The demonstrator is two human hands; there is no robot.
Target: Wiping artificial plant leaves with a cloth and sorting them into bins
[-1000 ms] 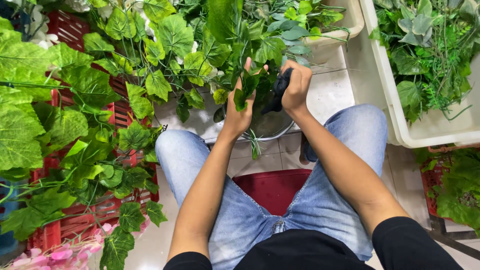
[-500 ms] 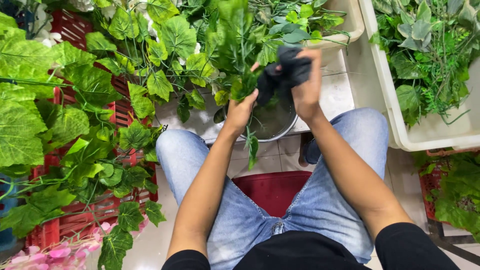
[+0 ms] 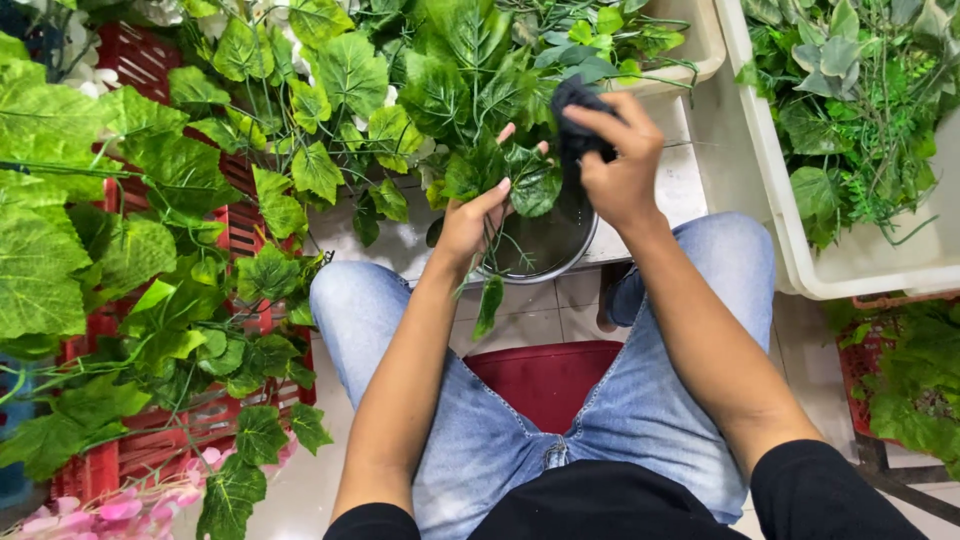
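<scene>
Reaching forward over the knees, the left hand [image 3: 470, 215] cradles a leafy green artificial stem [image 3: 525, 175] above a round metal bowl [image 3: 545, 250], fingers loosely curled, while the right hand [image 3: 620, 165] pinches a dark crumpled cloth [image 3: 578, 120] against its leaves.

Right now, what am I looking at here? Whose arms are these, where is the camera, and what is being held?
The camera sits on a person's head and looks down, so you see their own arms and their knees in blue jeans above a red stool. No machine is involved. The left hand holds a leafy green stem, seemingly artificial. The right hand grips a dark cloth against the leaves. Below the hands a round metal bowl stands on the tiled floor. To the left, red crates carry more leafy vines; to the right, a pale tub holds other greenery.
</scene>
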